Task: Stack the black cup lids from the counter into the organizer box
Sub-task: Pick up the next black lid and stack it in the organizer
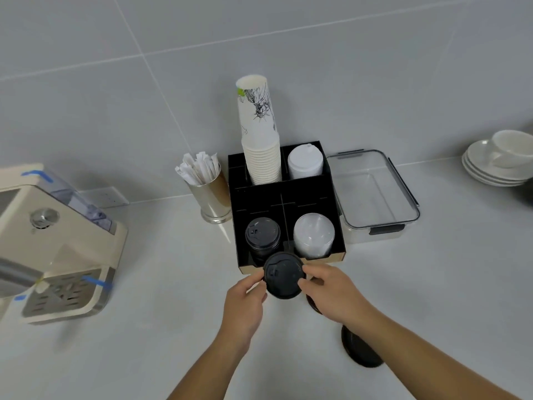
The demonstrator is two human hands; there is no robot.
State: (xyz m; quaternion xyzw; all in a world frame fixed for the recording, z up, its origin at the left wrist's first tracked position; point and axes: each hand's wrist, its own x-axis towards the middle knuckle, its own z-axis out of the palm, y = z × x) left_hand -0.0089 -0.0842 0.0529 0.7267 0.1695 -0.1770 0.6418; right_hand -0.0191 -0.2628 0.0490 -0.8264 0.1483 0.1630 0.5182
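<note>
A black cup lid is held in the air just in front of the black organizer box. My left hand pinches its left edge and my right hand grips its right edge. Inside the box's front left compartment stands a stack of black lids. One more black lid lies on the counter under my right forearm, and another shows partly beneath my right hand.
The box also holds clear lids, white lids and a tall paper cup stack. A metal cup of wrapped stirrers stands to its left, a clear container to its right. A coffee machine sits far left, saucers far right.
</note>
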